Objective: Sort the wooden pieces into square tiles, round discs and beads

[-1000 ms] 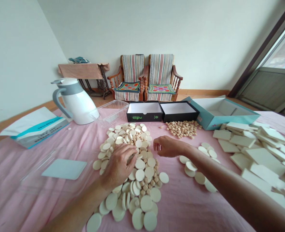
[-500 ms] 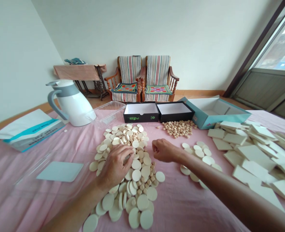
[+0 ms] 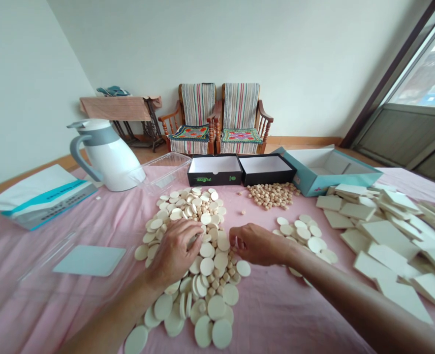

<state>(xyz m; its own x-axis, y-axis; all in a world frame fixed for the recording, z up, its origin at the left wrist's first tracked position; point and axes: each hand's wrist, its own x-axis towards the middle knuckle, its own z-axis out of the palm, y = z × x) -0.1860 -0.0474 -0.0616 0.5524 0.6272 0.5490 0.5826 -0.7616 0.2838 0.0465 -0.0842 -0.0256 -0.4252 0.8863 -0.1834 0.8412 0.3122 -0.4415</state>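
My left hand rests on a pile of pale wooden discs. Its fingers curl in towards the thumb, and whatever they hold is hidden beneath the hand. My right hand hovers at the pile's right edge, fingers bent downward and slightly apart, no object visible in them. Small wooden cubes lie among the discs just below its fingertips. A single cube sits on the cloth beyond the right hand, short of a heap of cubes. Another group of discs lies behind the right forearm.
Two black boxes and a light-blue box stand along the far side. Square wooden tiles are heaped at right. A white-grey jug, a paper packet and clear plastic trays occupy the left of the pink cloth.
My right hand has moved slightly nearer, back to the pile's edge, its fist loosening. A lone cube now shows on the cloth near the cube heap. My left hand stays on the discs.
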